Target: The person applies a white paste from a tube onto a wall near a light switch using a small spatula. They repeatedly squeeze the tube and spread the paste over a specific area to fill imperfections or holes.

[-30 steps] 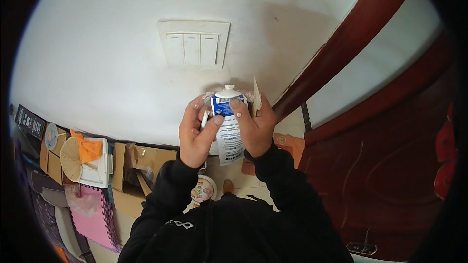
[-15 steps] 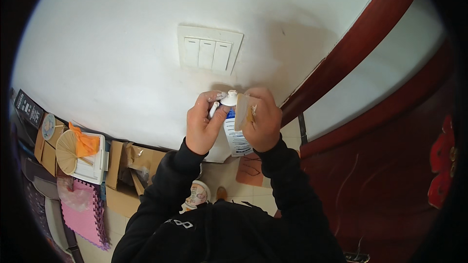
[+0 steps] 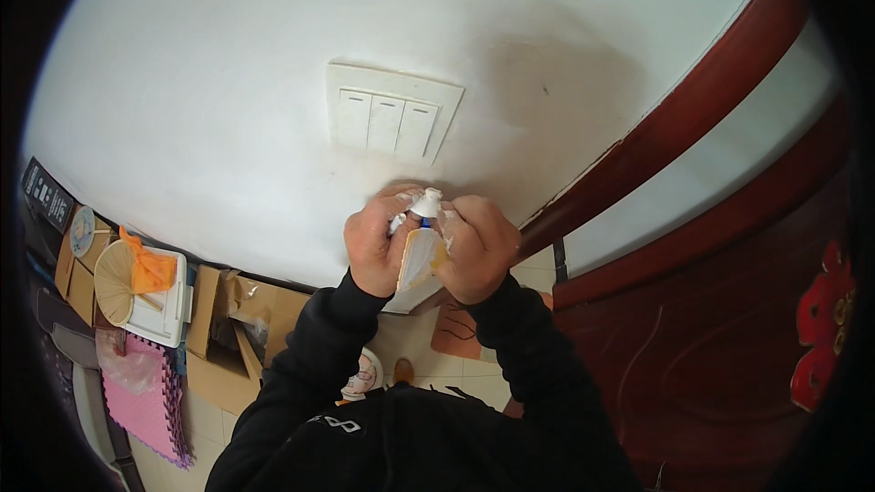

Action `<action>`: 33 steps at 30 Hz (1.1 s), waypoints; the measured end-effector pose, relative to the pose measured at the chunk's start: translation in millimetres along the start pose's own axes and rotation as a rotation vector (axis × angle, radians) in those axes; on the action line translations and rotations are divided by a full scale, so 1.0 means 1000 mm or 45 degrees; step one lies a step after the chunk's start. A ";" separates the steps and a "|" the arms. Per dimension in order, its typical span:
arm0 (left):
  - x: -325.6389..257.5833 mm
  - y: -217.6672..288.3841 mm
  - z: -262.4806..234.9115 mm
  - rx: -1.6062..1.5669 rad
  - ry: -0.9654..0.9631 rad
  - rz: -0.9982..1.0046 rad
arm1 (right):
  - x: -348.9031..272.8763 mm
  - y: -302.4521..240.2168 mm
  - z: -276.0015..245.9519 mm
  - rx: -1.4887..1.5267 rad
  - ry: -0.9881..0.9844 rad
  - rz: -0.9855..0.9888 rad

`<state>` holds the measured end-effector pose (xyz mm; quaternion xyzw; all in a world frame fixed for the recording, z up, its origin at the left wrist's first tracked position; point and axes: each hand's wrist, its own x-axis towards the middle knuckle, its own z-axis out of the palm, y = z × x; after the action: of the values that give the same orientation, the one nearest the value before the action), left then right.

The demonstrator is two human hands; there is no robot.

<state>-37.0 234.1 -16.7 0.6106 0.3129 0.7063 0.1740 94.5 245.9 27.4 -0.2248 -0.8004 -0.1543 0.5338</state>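
Note:
Both my hands meet in front of the wall, fingers smeared with white paste. My left hand (image 3: 369, 241) is closed round a white tube (image 3: 426, 207), whose nozzle points up with white paste at its tip. A small white piece (image 3: 397, 222), perhaps the cap, is tucked between the left fingers. Gripped in my right hand (image 3: 485, 246) is a scraper (image 3: 419, 260) with a pale translucent blade and yellowish patches, hanging below the nozzle. The right fingers also press against the tube's side. Most of the tube's body is hidden behind the scraper and hands.
A white three-part switch panel (image 3: 392, 114) is on the wall above my hands. A dark red door frame (image 3: 679, 118) and door (image 3: 693, 337) stand right. Down left are a cardboard box (image 3: 219, 346), pink foam mats (image 3: 150, 401), an orange cloth (image 3: 146, 264) and a woven fan (image 3: 114, 282).
My hands have drawn closer together round the tube. The scraper has swung left and down, its blade now turned broadside and covering the printed tube body. The view has shifted slightly.

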 end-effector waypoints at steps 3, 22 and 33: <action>0.000 -0.003 0.005 -0.031 0.073 -0.038 | 0.003 0.000 0.002 0.007 -0.036 0.025; -0.010 0.000 -0.007 -0.052 0.058 -0.307 | -0.035 -0.006 -0.041 0.178 -0.273 0.638; -0.012 0.001 0.000 -0.188 -0.039 -0.189 | -0.008 -0.011 -0.025 0.089 -0.172 0.304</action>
<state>-34.1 225.2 -25.2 0.5820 0.3017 0.7031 0.2753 110.8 222.6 29.9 -0.3096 -0.8071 -0.0462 0.5007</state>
